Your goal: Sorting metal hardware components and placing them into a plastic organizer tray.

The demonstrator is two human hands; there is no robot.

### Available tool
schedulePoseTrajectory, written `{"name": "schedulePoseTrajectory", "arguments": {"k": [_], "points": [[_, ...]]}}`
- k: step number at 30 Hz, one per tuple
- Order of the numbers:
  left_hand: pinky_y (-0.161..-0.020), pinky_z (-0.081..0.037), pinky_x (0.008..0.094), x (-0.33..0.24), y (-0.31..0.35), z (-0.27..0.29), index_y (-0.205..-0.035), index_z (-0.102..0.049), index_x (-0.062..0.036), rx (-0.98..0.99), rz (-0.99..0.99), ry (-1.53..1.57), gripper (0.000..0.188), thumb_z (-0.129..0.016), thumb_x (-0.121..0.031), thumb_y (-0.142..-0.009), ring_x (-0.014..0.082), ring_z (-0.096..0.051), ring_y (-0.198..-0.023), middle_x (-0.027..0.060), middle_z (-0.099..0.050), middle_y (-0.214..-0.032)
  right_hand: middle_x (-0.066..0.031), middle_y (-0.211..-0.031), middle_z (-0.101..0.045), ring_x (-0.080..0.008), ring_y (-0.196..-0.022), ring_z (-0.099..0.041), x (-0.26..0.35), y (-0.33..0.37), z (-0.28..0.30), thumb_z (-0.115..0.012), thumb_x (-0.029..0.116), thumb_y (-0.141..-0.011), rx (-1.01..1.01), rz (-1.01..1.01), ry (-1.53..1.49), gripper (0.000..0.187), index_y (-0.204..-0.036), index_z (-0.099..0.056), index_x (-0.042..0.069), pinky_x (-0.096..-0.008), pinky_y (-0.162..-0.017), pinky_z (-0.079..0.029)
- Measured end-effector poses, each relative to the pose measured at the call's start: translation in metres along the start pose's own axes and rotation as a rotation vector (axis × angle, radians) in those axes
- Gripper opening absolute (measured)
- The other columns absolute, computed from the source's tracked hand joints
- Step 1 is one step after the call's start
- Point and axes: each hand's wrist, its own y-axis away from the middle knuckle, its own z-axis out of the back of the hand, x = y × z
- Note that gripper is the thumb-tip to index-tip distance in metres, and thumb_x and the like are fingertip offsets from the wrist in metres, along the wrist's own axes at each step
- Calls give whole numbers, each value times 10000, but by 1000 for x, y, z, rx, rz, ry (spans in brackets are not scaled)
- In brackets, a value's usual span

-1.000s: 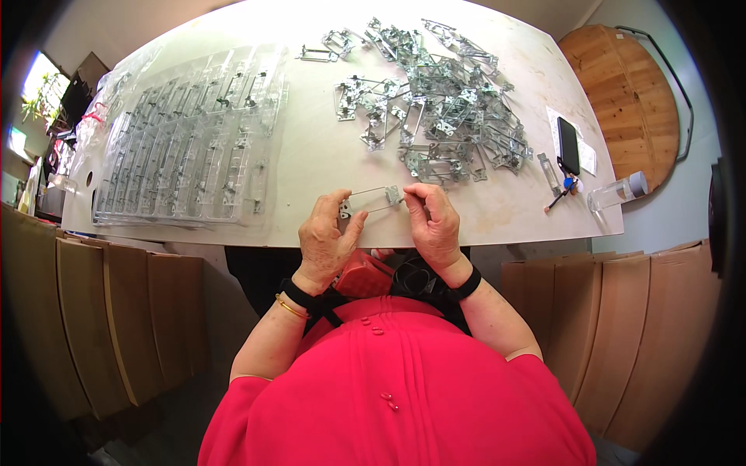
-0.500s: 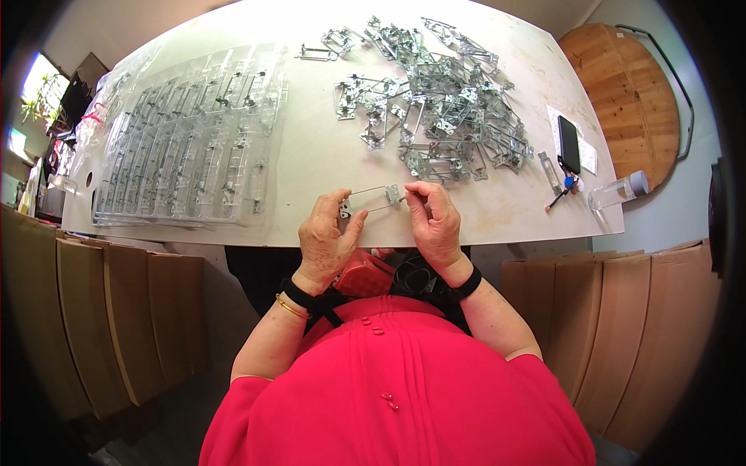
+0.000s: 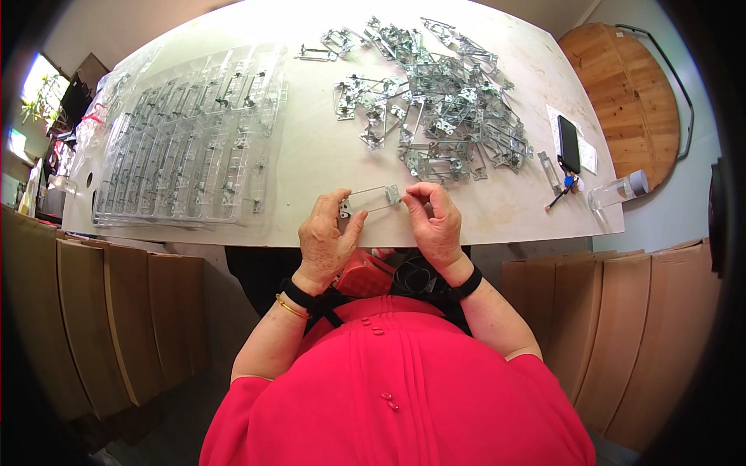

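Over the table's front edge, my left hand (image 3: pixel 328 233) grips the left end of a metal bracket assembly (image 3: pixel 392 194), which has two thin parallel rods between small plates. At its right end, my right hand (image 3: pixel 434 223) is closed in a pinch of thumb and forefinger. Whether those fingertips hold the bracket's end or a tiny part is too small to make out. Beyond my hands lies a tangled heap of similar metal brackets (image 3: pixel 458 101). Clear plastic trays (image 3: pixel 268 155), their long compartments filled with such brackets, are stacked at the left.
On the right lie a black phone (image 3: pixel 569 144) on paper, a single bracket (image 3: pixel 549 172), a small tool with a blue part (image 3: pixel 571 184) and a clear bottle (image 3: pixel 618 191). Cardboard boxes (image 3: pixel 128 311) line the floor before the white table (image 3: pixel 311 155). A round wooden board (image 3: pixel 629 101) leans at the right.
My right fingertips have shifted very slightly left, closer against the bracket's right end. My left hand and the bracket look nearly still.
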Motion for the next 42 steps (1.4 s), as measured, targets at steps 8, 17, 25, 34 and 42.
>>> {"name": "schedulePoseTrajectory", "arguments": {"k": [8,17,25,34,42], "points": [[-697,-556,396,-1,0,1,-1250,-663,-50,7,11,-8,409,-827,-190,-902,302,-690,-780,138,-689,-1024,-66,-1021,-721,-136,-859,-697,-3,0,0,-710,18,-1017,36,-2,-40,144,-1155,-673,32,-276,-764,-562],[-691,-556,396,1,1,-1,-1255,-661,-48,2,-10,-7,411,-824,-194,-907,301,-690,-779,140,-687,-1019,-70,-1012,-719,-137,-846,-692,-2,2,2,-716,19,-1012,40,-9,6,144,-1149,-673,33,-281,-753,-560],[-711,-562,400,-1,-1,0,-1255,-662,-46,13,5,-6,410,-823,-193,-908,315,-701,-808,146,-689,-1022,-74,-1009,-719,-141,-842,-690,-5,-1,0,-722,26,-1010,33,27,-12,145,-1145,-671,34,-284,-736,-556],[-725,-565,399,-1,0,1,-1258,-663,-42,19,8,-11,415,-823,-192,-907,321,-709,-837,149,-694,-1034,-78,-1029,-714,-146,-851,-692,-4,1,1,-709,23,-1017,41,24,-12,140,-1153,-673,32,-286,-735,-561],[-733,-569,402,1,2,-2,-1286,-644,-44,-14,17,16,471,-841,-201,-888,319,-712,-843,156,-710,-1051,-67,-1050,-717,-134,-892,-689,-7,3,2,-682,34,-1044,-1,15,-23,124,-1164,-655,22,-271,-794,-557]]}}
